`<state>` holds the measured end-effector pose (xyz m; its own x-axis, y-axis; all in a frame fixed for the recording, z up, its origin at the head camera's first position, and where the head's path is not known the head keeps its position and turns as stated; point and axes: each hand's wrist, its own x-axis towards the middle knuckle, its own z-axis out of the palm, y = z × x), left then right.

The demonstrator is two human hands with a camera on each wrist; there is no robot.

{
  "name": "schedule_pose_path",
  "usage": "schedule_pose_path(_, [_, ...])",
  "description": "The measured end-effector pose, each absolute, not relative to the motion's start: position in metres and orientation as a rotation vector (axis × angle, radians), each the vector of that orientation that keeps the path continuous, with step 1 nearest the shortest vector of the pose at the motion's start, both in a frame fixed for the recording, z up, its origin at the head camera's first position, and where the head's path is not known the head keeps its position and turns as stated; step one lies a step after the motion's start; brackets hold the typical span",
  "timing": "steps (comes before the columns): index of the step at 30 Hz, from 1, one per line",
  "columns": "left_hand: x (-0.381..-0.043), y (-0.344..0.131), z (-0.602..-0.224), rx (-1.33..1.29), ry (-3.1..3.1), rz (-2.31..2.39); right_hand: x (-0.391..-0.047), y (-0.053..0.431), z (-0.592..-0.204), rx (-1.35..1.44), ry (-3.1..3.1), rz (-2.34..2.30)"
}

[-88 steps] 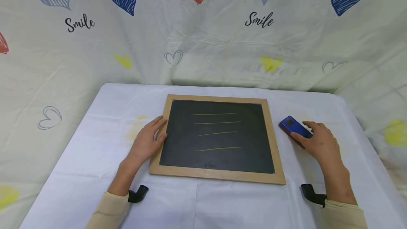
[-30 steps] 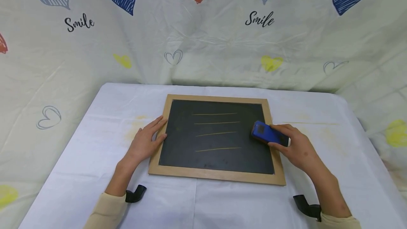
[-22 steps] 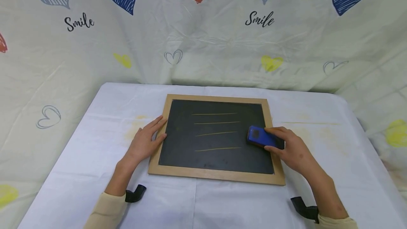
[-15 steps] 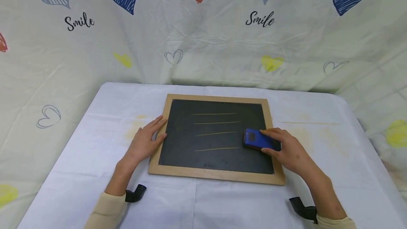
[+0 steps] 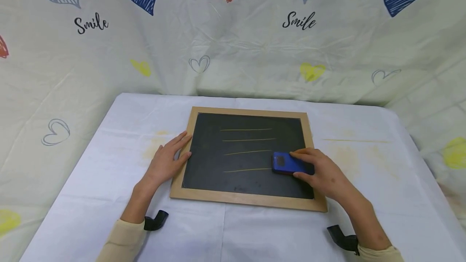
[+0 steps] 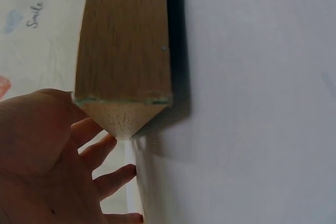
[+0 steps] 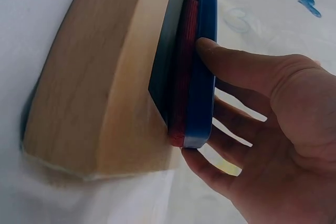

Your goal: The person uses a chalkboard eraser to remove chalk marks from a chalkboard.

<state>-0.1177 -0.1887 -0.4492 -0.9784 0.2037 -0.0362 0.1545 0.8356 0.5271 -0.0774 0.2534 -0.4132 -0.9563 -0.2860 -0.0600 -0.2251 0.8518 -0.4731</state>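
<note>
A wood-framed chalkboard (image 5: 218, 181) lies on the table with several yellow chalk lines (image 5: 247, 140) across its dark face. My right hand (image 5: 324, 173) grips a blue board eraser (image 5: 285, 163) between thumb and fingers, over the board's right part. In the right wrist view the eraser (image 7: 202, 93) shows a dark red pad facing the board, with the thumb along its blue side. The eraser covers the right end of the lowest line. My left hand (image 5: 167, 163) rests with extended fingers on the board's left frame; in the left wrist view the fingers lie beside the wooden frame (image 6: 123, 40).
A white cloth (image 5: 276, 233) covers the table, with faint yellow smudges and a thin yellow line (image 5: 356, 140) to the right of the board. A curtain (image 5: 247, 43) printed with hearts hangs behind. Black wrist mounts (image 5: 156, 220) sit on both forearms.
My right hand has lifted the eraser from the cloth right of the board, brought it onto the board, and slid it left and toward me. The left hand stays in place.
</note>
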Motion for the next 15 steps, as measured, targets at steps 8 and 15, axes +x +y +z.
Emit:
schedule_pose_path(8, [-0.1178, -0.1891, -0.4478, 0.294, 2.918, 0.826, -0.0768, 0.2454, -0.4164, -0.401, 2.888, -0.732])
schedule_pose_path(15, [-0.119, -0.1903, -0.4491, 0.289, 2.915, 0.82, -0.0768, 0.2447, -0.4188, -0.433, 2.908, -0.721])
